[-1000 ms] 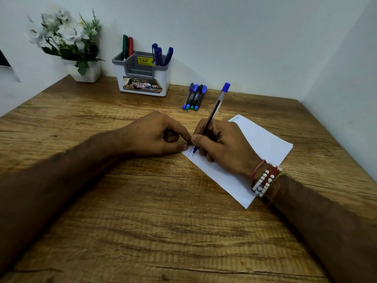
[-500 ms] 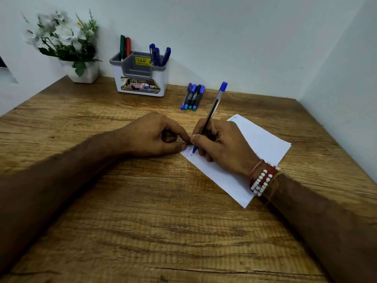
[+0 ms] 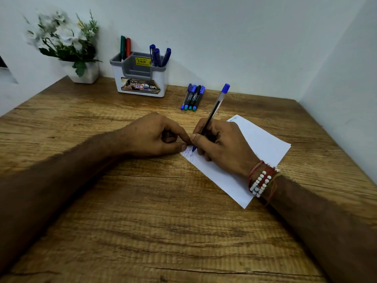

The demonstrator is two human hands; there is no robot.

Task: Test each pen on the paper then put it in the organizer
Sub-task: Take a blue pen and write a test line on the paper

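Observation:
My right hand [image 3: 222, 146] grips a clear ballpoint pen [image 3: 216, 105] with a blue end, tilted up and away from me. Its tip touches the left corner of a white sheet of paper [image 3: 263, 144], where blue scribbles show. My left hand [image 3: 155, 135] lies curled beside it, thumb and forefinger tips pressed on that paper corner; nothing shows inside the fist. A white and grey organizer [image 3: 140, 78] stands at the back against the wall, with a green and a red pen on its left side and three blue pens on its right.
Several blue and black markers [image 3: 192, 98] lie side by side on the wooden table [image 3: 142, 211] right of the organizer. A white pot of flowers [image 3: 85, 72] stands at the back left. Walls close the table at the back and on the right.
The pen tip has made small strokes on the paper corner. Both hands stay in the same place.

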